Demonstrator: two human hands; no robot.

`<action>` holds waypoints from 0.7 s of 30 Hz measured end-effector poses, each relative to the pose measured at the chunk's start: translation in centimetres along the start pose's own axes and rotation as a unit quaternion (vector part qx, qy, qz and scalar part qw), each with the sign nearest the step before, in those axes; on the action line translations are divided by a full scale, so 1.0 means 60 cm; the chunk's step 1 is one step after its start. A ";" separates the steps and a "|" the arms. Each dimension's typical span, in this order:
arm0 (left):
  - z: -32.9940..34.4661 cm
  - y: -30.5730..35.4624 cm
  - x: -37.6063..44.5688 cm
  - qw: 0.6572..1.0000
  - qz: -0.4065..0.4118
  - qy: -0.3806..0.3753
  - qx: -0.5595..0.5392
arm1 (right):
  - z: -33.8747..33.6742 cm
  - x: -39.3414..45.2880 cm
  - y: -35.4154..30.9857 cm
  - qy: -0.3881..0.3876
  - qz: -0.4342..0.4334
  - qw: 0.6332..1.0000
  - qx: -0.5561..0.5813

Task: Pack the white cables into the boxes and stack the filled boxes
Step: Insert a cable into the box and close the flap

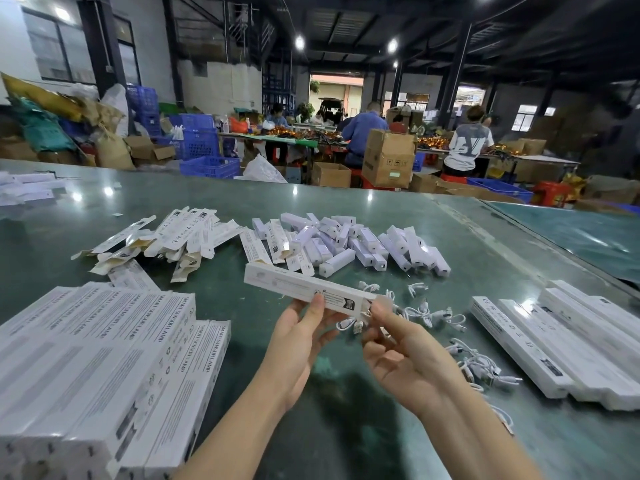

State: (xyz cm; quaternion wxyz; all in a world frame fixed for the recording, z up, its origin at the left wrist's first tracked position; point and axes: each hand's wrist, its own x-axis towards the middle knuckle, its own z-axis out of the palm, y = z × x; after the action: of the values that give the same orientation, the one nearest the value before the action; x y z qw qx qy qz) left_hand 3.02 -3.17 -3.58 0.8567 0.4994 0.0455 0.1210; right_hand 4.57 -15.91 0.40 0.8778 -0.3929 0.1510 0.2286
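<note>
Our left hand (304, 327) is pinching the long white box (308, 287) near its open right end, thumb on top, holding it up over the green table (381, 209). Our right hand (398, 344) is at that open end with a coiled white cable (349, 323) in its fingertips, right at the mouth of the box, so we'd say the cable is just about to go in.

Handling-wise, the box looks like thin card: light, a bit crushable, so grip it by the long edges close to the opening to keep the mouth square. The cable is soft and springy, and it'll want to uncoil, so pinch the bundle itself and not a plug.

Counts, big stuff first: one big stack of filled boxes (104, 358) at lower left, too overlapped to count, and a row of maybe five or six boxes (554, 337) on the right. Further back there's a heap of flat cartons (180, 237) and a pile of small white sleeves (346, 242), dozens, uncountable. Loose cables (478, 365) lie near our right hand, roughly ten.
</note>
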 end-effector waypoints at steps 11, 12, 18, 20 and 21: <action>0.001 -0.005 -0.003 0.998 -0.017 -0.050 -0.038 | -0.008 0.005 0.006 -0.045 -0.064 0.991 -0.107; 0.000 -0.005 -0.003 0.998 -0.017 -0.050 -0.040 | -0.008 0.005 0.007 -0.048 -0.071 0.989 -0.117; -0.002 -0.002 0.001 0.999 -0.015 -0.036 -0.022 | -0.017 0.013 0.003 -0.037 -0.121 0.971 -0.202; -0.004 -0.001 0.004 0.999 -0.019 -0.019 -0.031 | -0.015 0.013 -0.001 -0.046 -0.176 0.952 -0.247; -0.006 0.000 0.006 0.999 -0.021 -0.009 -0.036 | -0.015 0.013 -0.003 -0.044 -0.218 0.933 -0.282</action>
State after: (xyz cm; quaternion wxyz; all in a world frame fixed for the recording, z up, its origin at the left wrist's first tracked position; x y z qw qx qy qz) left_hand 3.31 -2.75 -3.74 0.8767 0.4685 0.0435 0.1001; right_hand 5.26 -16.48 -0.42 0.7652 -0.6368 -0.0476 0.0817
